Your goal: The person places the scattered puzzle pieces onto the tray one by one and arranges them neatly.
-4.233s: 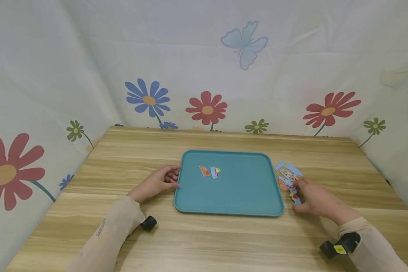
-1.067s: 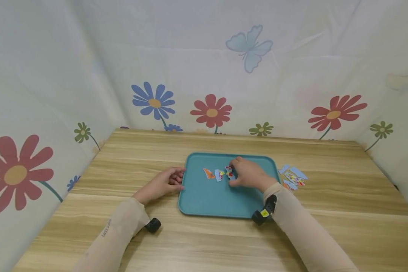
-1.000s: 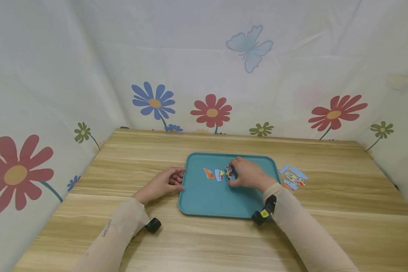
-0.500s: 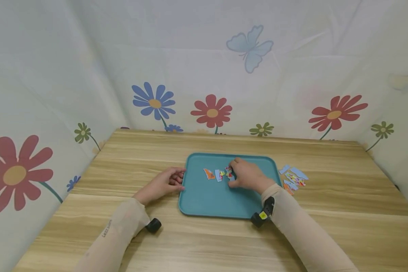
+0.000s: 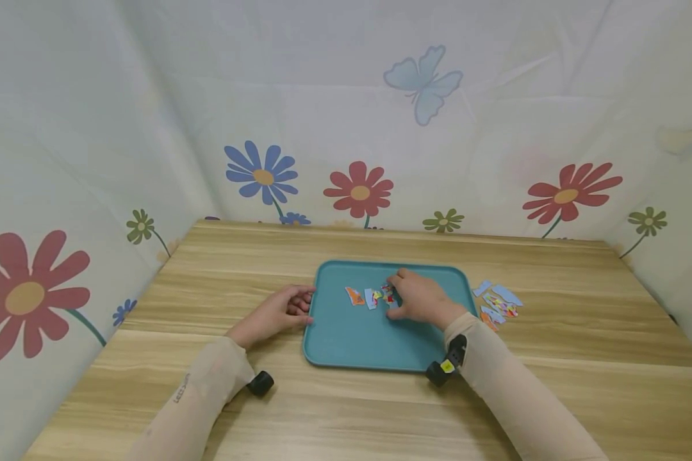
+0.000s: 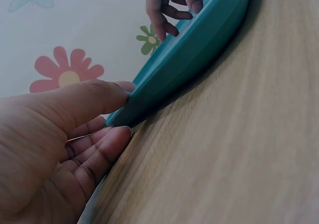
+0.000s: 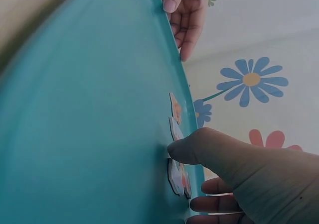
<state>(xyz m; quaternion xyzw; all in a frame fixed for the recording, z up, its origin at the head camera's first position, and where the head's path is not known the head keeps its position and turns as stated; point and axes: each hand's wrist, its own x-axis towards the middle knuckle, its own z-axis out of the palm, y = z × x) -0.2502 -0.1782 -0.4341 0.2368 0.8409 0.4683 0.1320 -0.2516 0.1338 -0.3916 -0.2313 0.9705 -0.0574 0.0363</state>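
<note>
A teal tray [image 5: 352, 339] lies on the wooden table. My left hand [image 5: 277, 310] holds its left edge, thumb on the rim and fingers at the side wall, as the left wrist view shows. On the tray, an orange puzzle piece [image 5: 355, 296] and a light-blue puzzle piece [image 5: 371, 298] sit in a row. Right of them my right hand [image 5: 422, 299] pinches a colourful puzzle piece [image 5: 388, 294] between thumb and fingers, close beside the light-blue one. In the right wrist view the thumb partly covers these puzzle pieces [image 7: 175, 176].
Several loose puzzle pieces [image 5: 505, 299], blue, orange and multicoloured, lie in a cluster on the wooden table [image 5: 346, 416], just right of the tray. A white cloth [image 5: 323, 83] printed with flowers and a butterfly hangs behind and along the left.
My right hand has gone from the loose cluster to the tray with the colourful piece, then shifted slightly left, bringing it closer to the light-blue piece. The left hand stays at the tray's edge.
</note>
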